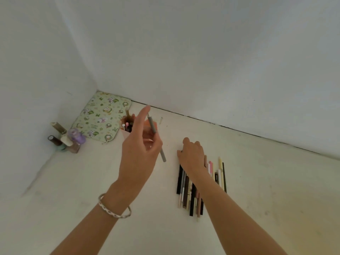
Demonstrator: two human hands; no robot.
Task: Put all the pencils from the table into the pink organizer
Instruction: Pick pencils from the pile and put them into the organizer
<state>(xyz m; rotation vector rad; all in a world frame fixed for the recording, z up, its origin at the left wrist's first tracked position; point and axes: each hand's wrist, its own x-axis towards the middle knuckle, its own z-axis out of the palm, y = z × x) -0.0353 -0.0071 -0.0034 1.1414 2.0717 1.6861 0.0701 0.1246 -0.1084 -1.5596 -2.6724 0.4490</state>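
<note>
A grey pencil is pinched in the left hand, raised just beside the pink organizer, which already holds several. Next, tip it point-down into the cup. The right hand rests on the row of pencils on the surface; its grip cannot be judged.
</note>
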